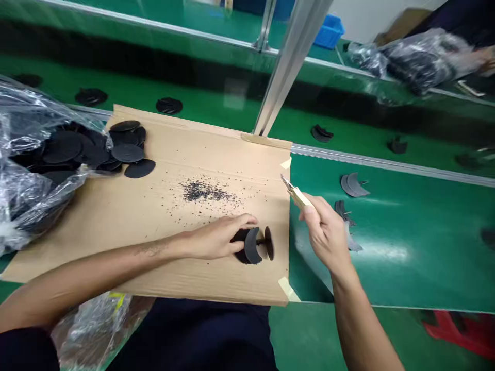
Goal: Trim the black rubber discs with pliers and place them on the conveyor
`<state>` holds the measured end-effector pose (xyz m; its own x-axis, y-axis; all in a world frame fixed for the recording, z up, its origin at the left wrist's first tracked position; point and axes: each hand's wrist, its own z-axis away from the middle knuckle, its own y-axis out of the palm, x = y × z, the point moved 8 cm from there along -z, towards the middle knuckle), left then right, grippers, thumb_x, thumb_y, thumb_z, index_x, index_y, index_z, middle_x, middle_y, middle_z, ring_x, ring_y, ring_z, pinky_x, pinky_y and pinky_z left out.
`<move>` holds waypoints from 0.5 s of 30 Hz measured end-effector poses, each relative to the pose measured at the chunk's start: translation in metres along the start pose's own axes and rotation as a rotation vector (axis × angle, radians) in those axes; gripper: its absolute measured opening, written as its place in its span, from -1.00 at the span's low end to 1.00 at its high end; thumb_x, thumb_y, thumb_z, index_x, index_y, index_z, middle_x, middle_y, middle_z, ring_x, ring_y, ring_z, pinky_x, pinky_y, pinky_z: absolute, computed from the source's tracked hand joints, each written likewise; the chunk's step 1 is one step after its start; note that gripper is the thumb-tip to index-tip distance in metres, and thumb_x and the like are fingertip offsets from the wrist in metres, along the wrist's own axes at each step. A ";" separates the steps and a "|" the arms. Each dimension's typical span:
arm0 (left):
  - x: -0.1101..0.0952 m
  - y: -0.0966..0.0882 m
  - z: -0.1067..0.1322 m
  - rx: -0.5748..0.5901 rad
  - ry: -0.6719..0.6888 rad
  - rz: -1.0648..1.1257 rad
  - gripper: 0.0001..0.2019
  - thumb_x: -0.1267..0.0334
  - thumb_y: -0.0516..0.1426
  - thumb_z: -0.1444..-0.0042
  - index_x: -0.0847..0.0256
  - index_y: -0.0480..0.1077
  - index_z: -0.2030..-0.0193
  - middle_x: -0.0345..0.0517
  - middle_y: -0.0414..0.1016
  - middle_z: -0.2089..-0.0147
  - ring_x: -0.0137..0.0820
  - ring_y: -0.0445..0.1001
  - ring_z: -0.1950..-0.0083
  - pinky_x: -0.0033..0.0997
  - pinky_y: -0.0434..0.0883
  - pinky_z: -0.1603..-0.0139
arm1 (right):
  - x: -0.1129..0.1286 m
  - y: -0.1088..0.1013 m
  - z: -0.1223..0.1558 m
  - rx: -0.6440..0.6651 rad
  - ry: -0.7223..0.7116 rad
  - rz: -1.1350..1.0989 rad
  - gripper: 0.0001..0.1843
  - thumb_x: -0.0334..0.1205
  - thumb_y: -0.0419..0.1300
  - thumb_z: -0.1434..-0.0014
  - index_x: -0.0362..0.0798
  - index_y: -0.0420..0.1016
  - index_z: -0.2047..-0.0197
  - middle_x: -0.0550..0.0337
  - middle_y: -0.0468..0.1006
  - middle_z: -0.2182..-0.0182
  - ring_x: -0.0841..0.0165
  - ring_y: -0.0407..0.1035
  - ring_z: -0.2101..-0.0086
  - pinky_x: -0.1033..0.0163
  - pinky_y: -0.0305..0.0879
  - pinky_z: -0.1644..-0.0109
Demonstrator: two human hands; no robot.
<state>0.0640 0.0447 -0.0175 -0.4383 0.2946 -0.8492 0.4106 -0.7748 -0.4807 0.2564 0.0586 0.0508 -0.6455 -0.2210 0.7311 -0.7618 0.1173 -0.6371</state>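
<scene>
My right hand is closed round a utility knife with a pale yellow handle, its blade raised toward the upper left above the cardboard's right edge. On the cardboard, my left hand has its fingers closed round a dark curved plastic piece. Beside that piece, a thin black disc stands on edge, joined to it or touching it by a short stem. Small black shavings lie scattered just beyond my left hand.
Black discs spill from a clear plastic bag at left. Curved dark pieces lie on the green surface at right. More parts rest on a green belt behind. A metal post rises at the cardboard's far edge. Another person's hand shows top right.
</scene>
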 end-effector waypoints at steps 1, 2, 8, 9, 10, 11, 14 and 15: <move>-0.001 -0.004 0.003 -0.047 0.006 -0.078 -0.51 0.38 0.07 -0.28 0.26 0.16 -0.34 0.08 0.46 -0.29 -0.21 0.56 -0.12 -0.20 0.53 -0.13 | -0.002 -0.003 0.007 0.027 0.052 -0.047 -0.53 0.10 0.03 -0.43 -0.03 0.59 -0.08 0.13 0.44 0.39 0.24 0.33 0.32 0.13 0.28 0.14; -0.003 -0.008 0.007 -0.100 0.023 -0.155 -0.54 0.38 0.05 -0.29 0.25 0.18 -0.33 0.09 0.46 -0.28 -0.19 0.53 -0.15 -0.16 0.52 -0.15 | -0.003 -0.005 0.014 0.055 0.102 -0.096 -0.53 0.11 0.03 -0.43 -0.03 0.59 -0.04 0.15 0.42 0.42 0.26 0.31 0.35 0.15 0.28 0.20; -0.052 -0.041 0.030 -0.538 0.333 -0.570 -0.68 0.36 0.02 -0.37 0.23 0.28 -0.23 0.16 0.41 -0.27 -0.13 0.41 -0.27 -0.03 0.43 -0.21 | 0.010 0.013 0.048 0.285 0.329 -0.417 -0.55 0.11 0.05 -0.43 -0.06 0.58 0.15 0.27 0.27 0.55 0.40 0.12 0.54 0.27 0.10 0.47; -0.061 -0.042 0.032 -0.572 0.402 -0.623 -0.68 0.32 0.05 -0.38 0.23 0.27 -0.24 0.17 0.40 -0.28 -0.11 0.39 -0.28 -0.02 0.42 -0.22 | 0.015 0.019 0.051 0.328 0.337 -0.451 -0.55 0.11 0.05 -0.43 -0.06 0.58 0.17 0.27 0.27 0.55 0.41 0.12 0.54 0.28 0.08 0.49; -0.068 -0.040 0.032 -0.578 0.463 -0.674 -0.68 0.30 0.06 -0.38 0.22 0.27 -0.24 0.16 0.41 -0.27 -0.12 0.39 -0.28 -0.03 0.41 -0.21 | 0.021 0.025 0.053 0.367 0.336 -0.480 -0.54 0.11 0.05 -0.43 -0.07 0.57 0.19 0.28 0.27 0.55 0.42 0.12 0.54 0.30 0.08 0.50; -0.073 -0.037 0.031 -0.566 0.508 -0.720 -0.70 0.30 0.06 -0.40 0.23 0.28 -0.22 0.14 0.46 -0.22 -0.15 0.42 -0.24 -0.08 0.42 -0.18 | 0.027 0.030 0.053 0.401 0.329 -0.505 -0.54 0.12 0.05 -0.44 -0.06 0.57 0.20 0.28 0.27 0.55 0.43 0.12 0.54 0.31 0.09 0.51; -0.075 -0.029 0.025 -0.547 0.560 -0.764 -0.82 0.41 -0.04 -0.42 0.26 0.33 -0.05 -0.04 0.57 0.14 -0.34 0.52 0.10 -0.31 0.46 0.07 | 0.044 0.040 0.054 0.478 0.256 -0.603 -0.56 0.16 0.09 -0.42 -0.03 0.55 0.03 0.27 0.36 0.47 0.45 0.18 0.54 0.33 0.19 0.51; -0.073 -0.030 0.024 -0.570 0.562 -0.724 -0.83 0.42 -0.06 -0.43 0.26 0.34 0.02 -0.10 0.56 0.24 -0.39 0.50 0.21 -0.37 0.44 0.16 | 0.049 0.041 0.054 0.481 0.213 -0.643 -0.52 0.21 0.13 -0.38 0.00 0.51 -0.08 0.24 0.43 0.41 0.44 0.22 0.52 0.33 0.23 0.49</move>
<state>0.0649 0.0326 0.0643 -0.3562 0.9054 -0.2308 0.5763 0.0185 -0.8170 0.1968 0.0000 0.0473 -0.1257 0.0899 0.9880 -0.9101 -0.4069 -0.0788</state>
